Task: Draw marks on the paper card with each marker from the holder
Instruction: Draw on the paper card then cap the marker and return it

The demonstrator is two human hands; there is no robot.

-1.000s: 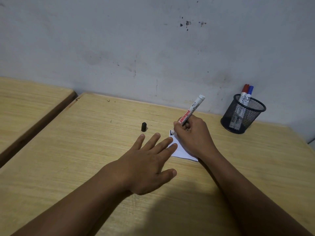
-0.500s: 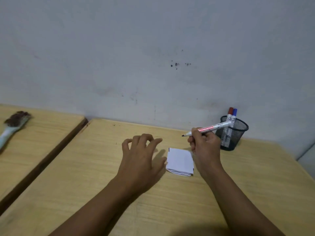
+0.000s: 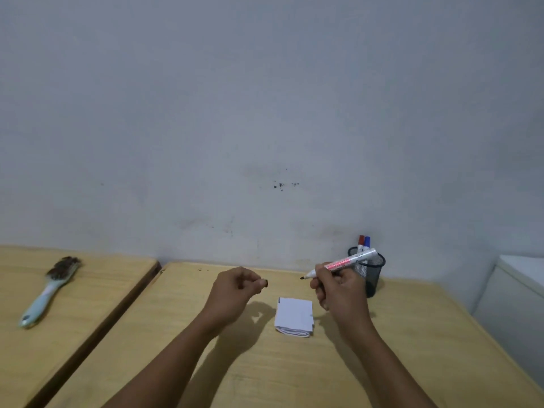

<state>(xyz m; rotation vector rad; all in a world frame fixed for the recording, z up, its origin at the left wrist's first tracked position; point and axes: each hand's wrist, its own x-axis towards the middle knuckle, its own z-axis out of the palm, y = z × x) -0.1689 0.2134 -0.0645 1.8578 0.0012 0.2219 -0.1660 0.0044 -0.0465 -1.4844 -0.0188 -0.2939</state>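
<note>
A folded white paper card (image 3: 294,315) lies on the wooden table (image 3: 412,348), with small black marks at its top left corner and right edge. My right hand (image 3: 338,290) holds an uncapped white marker (image 3: 344,262) above the table, its black tip pointing left. My left hand (image 3: 235,287) is raised left of the card and pinches the black cap (image 3: 265,283) between its fingertips. A black mesh holder (image 3: 369,267) stands behind my right hand, with a red marker (image 3: 361,241) and a blue marker (image 3: 367,242) sticking up from it.
A second wooden table (image 3: 88,290) adjoins on the left across a dark gap, with a light blue brush (image 3: 48,290) lying on it. A grey wall runs close behind. A white cabinet or box (image 3: 518,304) stands at the right edge.
My right hand lifted the marker off the card and turned it sideways. My left hand left the card, reached to the cap on the table and picked it up. The view tilted upward.
</note>
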